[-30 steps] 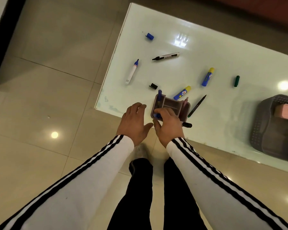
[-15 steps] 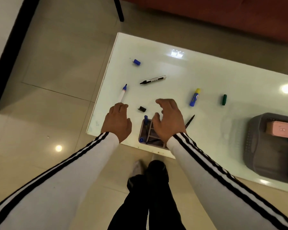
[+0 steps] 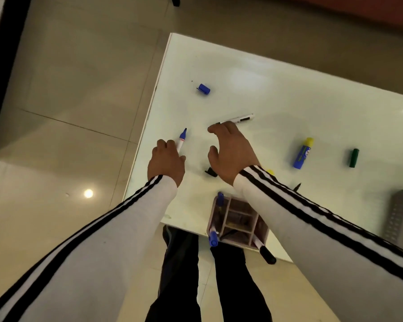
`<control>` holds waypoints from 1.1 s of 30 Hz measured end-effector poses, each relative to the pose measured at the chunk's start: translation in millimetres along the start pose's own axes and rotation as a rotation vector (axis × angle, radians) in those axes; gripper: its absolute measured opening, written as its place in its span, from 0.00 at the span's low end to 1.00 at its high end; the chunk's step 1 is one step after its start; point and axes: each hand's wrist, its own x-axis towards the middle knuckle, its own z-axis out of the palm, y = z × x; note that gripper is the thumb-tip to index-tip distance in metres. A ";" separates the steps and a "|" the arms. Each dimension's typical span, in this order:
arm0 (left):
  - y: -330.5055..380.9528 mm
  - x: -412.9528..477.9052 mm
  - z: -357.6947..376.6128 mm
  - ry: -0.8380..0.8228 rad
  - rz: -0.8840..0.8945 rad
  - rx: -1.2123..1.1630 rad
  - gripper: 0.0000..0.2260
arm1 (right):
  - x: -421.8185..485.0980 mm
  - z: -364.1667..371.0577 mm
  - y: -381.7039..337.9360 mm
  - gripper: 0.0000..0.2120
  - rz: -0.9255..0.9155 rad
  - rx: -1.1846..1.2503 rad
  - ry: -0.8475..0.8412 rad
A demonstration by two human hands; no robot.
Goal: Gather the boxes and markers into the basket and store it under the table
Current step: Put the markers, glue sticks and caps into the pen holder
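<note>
We see a pale tiled floor (image 3: 63, 89) around a glossy white worktop (image 3: 277, 84). Taking the pink divided box (image 3: 239, 221) at the worktop's near edge as our landmark, the grey basket (image 3: 399, 214) sits at the frame's right edge, well right of it and mostly cut off. The box holds a blue-capped marker (image 3: 214, 235) at its left side and a black-capped marker (image 3: 265, 253) jutting over the near edge. Beyond the box, our right hand (image 3: 230, 154) hovers with its grip spread wide, fingertips close to a black-tipped marker (image 3: 239, 119). Our left hand (image 3: 166, 160), beyond and left of the box, has its fingers curled onto a blue-tipped marker (image 3: 182, 140); how firmly we cannot tell. Farther right lie a blue-and-yellow glue stick (image 3: 303, 153) and a green cap (image 3: 353, 158); farthest, a blue cap (image 3: 204, 89).
</note>
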 end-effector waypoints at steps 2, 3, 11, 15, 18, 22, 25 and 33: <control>-2.0 10.7 0.1 0.002 0.027 -0.021 0.12 | 15.0 4.5 0.4 0.21 0.017 -0.004 -0.004; -3.6 13.7 -1.8 -0.001 0.044 -0.031 0.11 | 21.6 6.9 -0.3 0.20 0.024 -0.005 -0.002; -25.6 65.1 -51.4 0.150 0.231 -0.168 0.08 | 128.9 20.8 -11.6 0.22 0.139 -0.166 0.122; -35.0 90.8 -66.7 0.197 0.309 -0.182 0.09 | 163.0 35.8 -9.9 0.14 0.220 -0.298 0.027; -38.6 96.4 -71.3 0.171 0.341 -0.167 0.10 | 152.4 42.9 -6.4 0.12 0.201 -0.264 0.032; -32.3 92.5 -74.1 0.162 0.416 -0.151 0.11 | 123.8 35.0 -10.9 0.12 0.320 0.282 0.252; -20.9 88.1 -74.8 0.157 0.484 -0.145 0.11 | 114.5 23.0 -16.9 0.15 0.382 0.468 0.255; -4.7 67.9 -75.4 0.135 0.604 -0.193 0.11 | 101.7 4.3 -27.1 0.10 0.230 0.314 0.073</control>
